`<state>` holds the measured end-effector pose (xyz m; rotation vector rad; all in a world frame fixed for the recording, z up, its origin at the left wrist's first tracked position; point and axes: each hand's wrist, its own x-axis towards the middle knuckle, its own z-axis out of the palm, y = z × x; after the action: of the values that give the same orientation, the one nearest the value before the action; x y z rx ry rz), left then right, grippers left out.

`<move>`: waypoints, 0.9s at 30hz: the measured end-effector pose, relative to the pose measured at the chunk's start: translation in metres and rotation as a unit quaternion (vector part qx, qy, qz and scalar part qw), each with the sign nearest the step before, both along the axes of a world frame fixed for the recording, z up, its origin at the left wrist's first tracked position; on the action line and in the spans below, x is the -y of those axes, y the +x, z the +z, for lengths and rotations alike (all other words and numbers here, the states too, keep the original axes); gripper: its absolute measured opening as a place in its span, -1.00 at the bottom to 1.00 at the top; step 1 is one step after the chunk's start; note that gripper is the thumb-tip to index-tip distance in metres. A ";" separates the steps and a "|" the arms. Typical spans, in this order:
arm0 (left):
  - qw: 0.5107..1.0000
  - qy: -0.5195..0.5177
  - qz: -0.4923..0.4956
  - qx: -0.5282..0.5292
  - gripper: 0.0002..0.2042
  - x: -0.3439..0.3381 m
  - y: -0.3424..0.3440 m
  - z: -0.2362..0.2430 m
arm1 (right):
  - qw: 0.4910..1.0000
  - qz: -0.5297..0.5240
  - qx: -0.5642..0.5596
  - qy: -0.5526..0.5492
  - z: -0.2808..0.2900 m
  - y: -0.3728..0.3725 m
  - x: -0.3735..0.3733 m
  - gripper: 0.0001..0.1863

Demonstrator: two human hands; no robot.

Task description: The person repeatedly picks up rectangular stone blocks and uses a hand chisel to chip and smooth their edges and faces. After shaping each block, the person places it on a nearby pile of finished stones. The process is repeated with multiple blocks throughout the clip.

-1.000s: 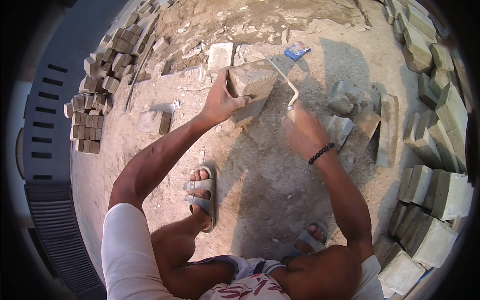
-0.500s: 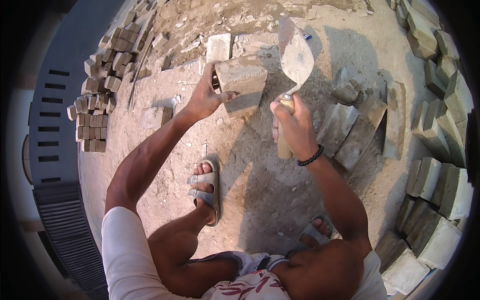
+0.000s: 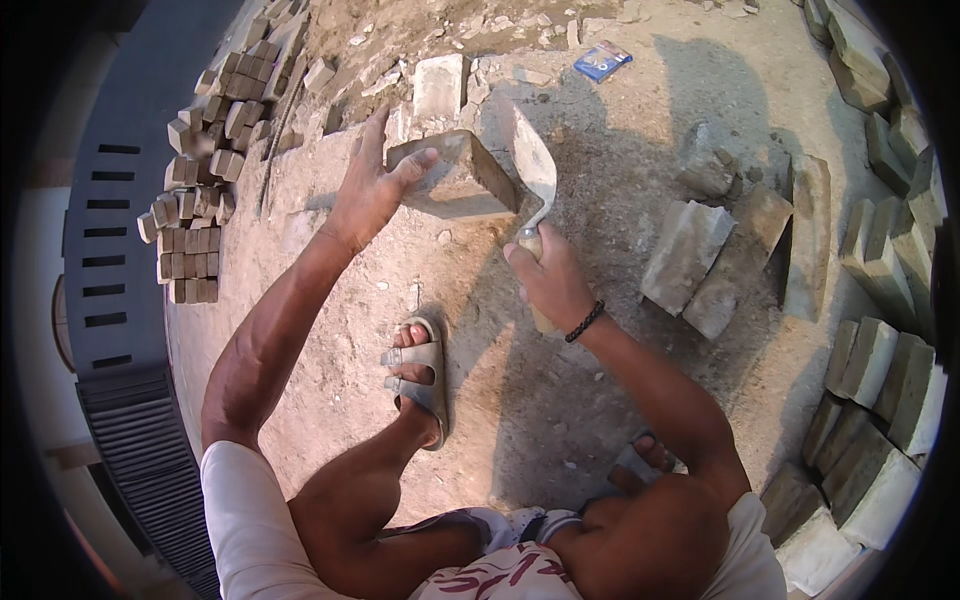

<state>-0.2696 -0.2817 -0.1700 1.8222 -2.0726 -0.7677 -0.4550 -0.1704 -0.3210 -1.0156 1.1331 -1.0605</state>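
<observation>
My left hand (image 3: 375,195) is spread beside the left end of a grey-brown rectangular block (image 3: 455,180). Its thumb overlaps the block's near face, and its fingers point away from me, not wrapped around the block. Whether the thumb still touches it I cannot tell. The block sits tilted, one corner toward me. In my right hand (image 3: 555,275) is a pointed trowel (image 3: 537,165), gripped by its wooden handle. Its blade points up and away, turned partly edge-on, close to the block's right end.
Loose blocks (image 3: 690,255) lie right of my hands, with more stacked along the right edge (image 3: 870,375). Small bricks (image 3: 190,250) are piled at the far left. A pale block (image 3: 438,85) and a blue packet (image 3: 602,62) lie beyond. My sandalled foot (image 3: 415,365) is below.
My left hand has let its grip on the block open and shifted left. The block has turned. The trowel has swung left and lower, close to the block, and the blue packet is uncovered.
</observation>
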 end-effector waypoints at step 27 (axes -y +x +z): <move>0.949 -0.150 -0.259 0.098 -0.08 -0.050 0.025 -0.033 | 0.977 0.091 0.015 0.191 -0.030 0.011 -0.038 -0.63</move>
<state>-0.2443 -0.2316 -0.2033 1.2456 -2.6710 -0.3515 -0.4443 -0.1322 -0.3512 -0.7757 1.1414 -0.6753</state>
